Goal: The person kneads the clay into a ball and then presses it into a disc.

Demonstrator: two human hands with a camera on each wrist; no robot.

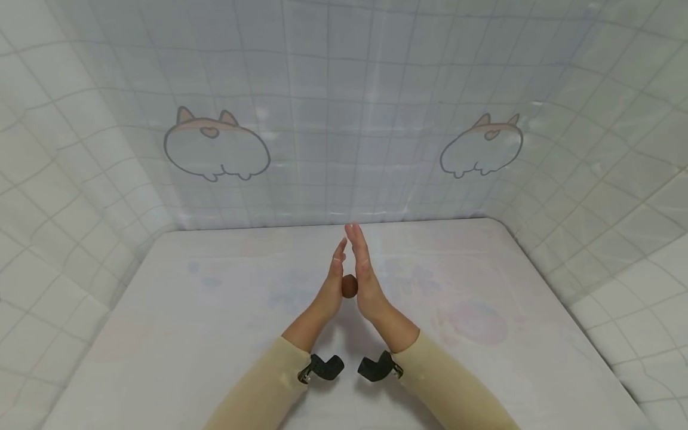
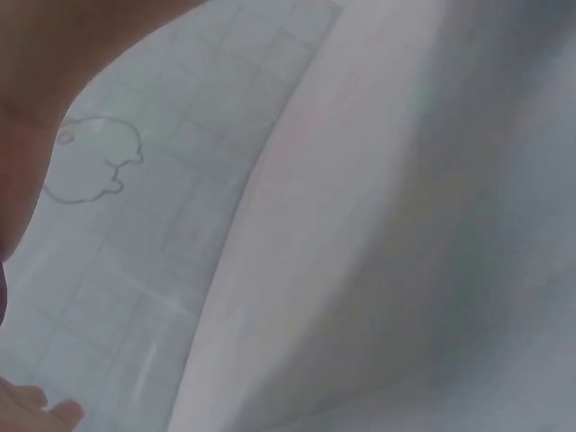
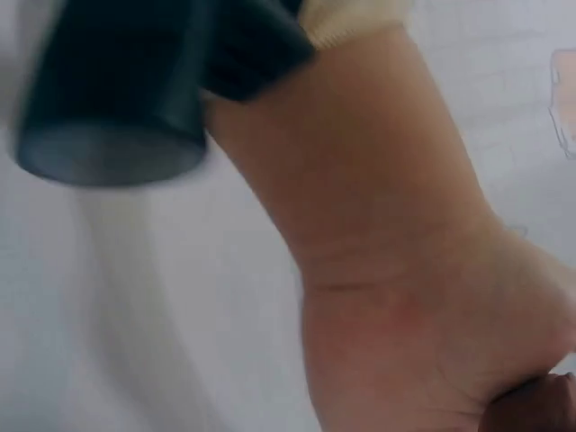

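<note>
A small brown ball (image 1: pixel 350 286) sits between the two palms, above the white table. My left hand (image 1: pixel 332 285) touches it from the left, fingers straight and pointing away from me. From the other side my right hand (image 1: pixel 368 280) presses its palm to the ball, its fingers also straight. The fingertips lean toward each other, forming a narrow peak. In the right wrist view, the brown ball (image 3: pixel 533 407) shows partly at the lower right corner beside the heel of a palm. Skin in the left wrist view fills only the left edge, and the ball is out of that view.
A pale table (image 1: pixel 215 358) with faint printed patches lies under the hands. White grid-patterned sheeting (image 1: pixel 344 119) rises behind and at both sides, with two cartoon animal drawings at the back. Dark wrist cameras (image 1: pixel 326 366) hang between the forearms.
</note>
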